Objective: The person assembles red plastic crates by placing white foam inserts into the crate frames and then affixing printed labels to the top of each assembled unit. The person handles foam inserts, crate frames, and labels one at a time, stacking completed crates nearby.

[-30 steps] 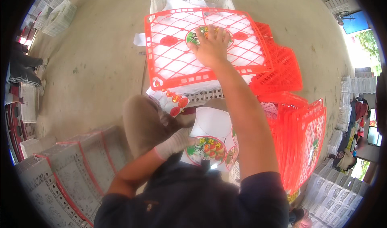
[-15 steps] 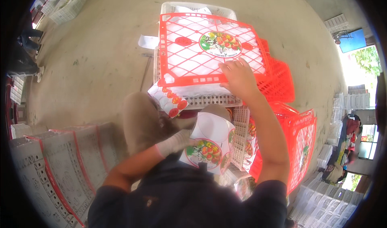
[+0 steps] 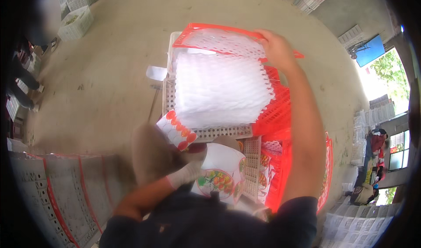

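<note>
My right hand [image 3: 277,49], fingers closed, grips the right edge of a red lattice lid [image 3: 228,31], which is tilted up at its far side. Below the lid, a thick layer of white foam netting [image 3: 221,90] covers the top of a pale perforated plastic crate [image 3: 169,96]. In my lap, my gloved left hand [image 3: 187,173] closes at the edge of a white printed sheet [image 3: 219,158] with a fruit picture; some fingers are hidden. Another printed sheet with red ovals [image 3: 176,131] leans at the crate's near left corner.
Red plastic baskets [image 3: 280,112] stand to the right of the crate. Grey crates [image 3: 66,182] with red edges lie at lower left, and stacked white crates [image 3: 364,221] at lower right. Other people stand at far left [image 3: 22,81] and right [image 3: 370,169].
My right hand has moved away from me and lifted the red lid off the near part of the foam netting, tilting it up. My left hand stays with the printed sheet.
</note>
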`<state>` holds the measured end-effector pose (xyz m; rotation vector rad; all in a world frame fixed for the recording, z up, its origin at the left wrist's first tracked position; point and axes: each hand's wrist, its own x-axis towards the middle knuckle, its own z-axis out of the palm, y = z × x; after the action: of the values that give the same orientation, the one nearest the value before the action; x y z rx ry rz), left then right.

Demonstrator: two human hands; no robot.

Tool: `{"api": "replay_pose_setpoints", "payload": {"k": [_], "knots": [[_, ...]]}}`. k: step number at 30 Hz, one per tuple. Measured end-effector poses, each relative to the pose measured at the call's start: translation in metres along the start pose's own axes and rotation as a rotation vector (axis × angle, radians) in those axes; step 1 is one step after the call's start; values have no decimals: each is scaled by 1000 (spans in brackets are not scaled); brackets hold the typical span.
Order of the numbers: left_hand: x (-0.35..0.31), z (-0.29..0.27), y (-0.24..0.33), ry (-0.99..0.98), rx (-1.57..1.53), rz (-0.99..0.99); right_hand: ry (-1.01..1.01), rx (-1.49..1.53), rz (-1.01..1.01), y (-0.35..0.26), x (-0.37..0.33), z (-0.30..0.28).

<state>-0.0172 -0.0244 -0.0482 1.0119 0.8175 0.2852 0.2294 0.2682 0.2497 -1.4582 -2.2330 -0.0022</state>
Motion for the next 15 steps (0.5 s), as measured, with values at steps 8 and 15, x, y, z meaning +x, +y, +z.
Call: {"api": "replay_pose_setpoints", "payload": {"k": [8,15], "knots": [[-13,-2,25,-27,-22,-78,228,-126,-52,39,1,18],[9,-15,-42,-39,-198,7,587,-576,-96,31,-83,-76]]}}
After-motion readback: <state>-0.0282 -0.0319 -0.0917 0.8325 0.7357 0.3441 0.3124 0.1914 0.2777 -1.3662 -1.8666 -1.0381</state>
